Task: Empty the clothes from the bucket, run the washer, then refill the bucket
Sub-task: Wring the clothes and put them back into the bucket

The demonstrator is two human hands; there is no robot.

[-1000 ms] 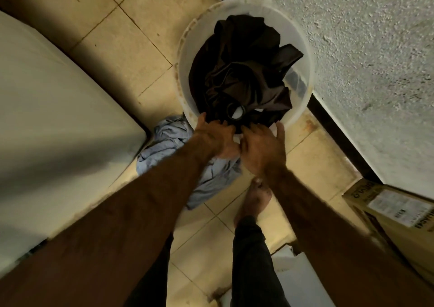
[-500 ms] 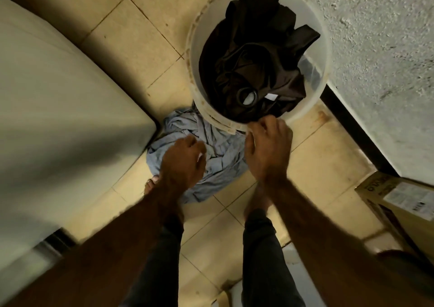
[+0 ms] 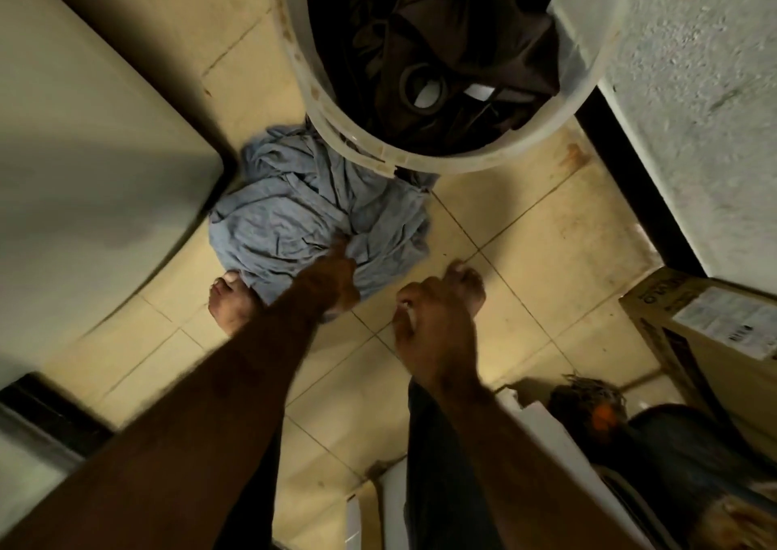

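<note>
View from above the person, who is standing and bending over. A white bucket (image 3: 424,161) stands on the tiled floor (image 3: 529,230), close against a rough plastered wall (image 3: 693,87). Its top edge is cut off by the frame. The bucket is filled with dark clothes (image 3: 420,45), crumpled in loose folds, with a pale tag and a round opening showing among them. The bucket's near rim is stained and chipped.

A blue-grey garment (image 3: 290,217) lies heaped on the floor outside the bucket. It is tucked partly under the bucket's near side and touches the rounded corner of a pale appliance (image 3: 84,150) at the left.

The left hand (image 3: 334,278) reaches straight down at full arm's length, with its fingertips on the folds of the blue-grey garment. Motion blur hides whether they pinch the fabric or only touch it. The right hand (image 3: 435,322) hangs lower and nearer the body, apart from both bucket and garment. Its fingers are curled into the palm and nothing shows in them.

A bare left foot (image 3: 229,303) rests at the garment's edge. A labelled cardboard box (image 3: 710,331) stands at the right by the wall.
</note>
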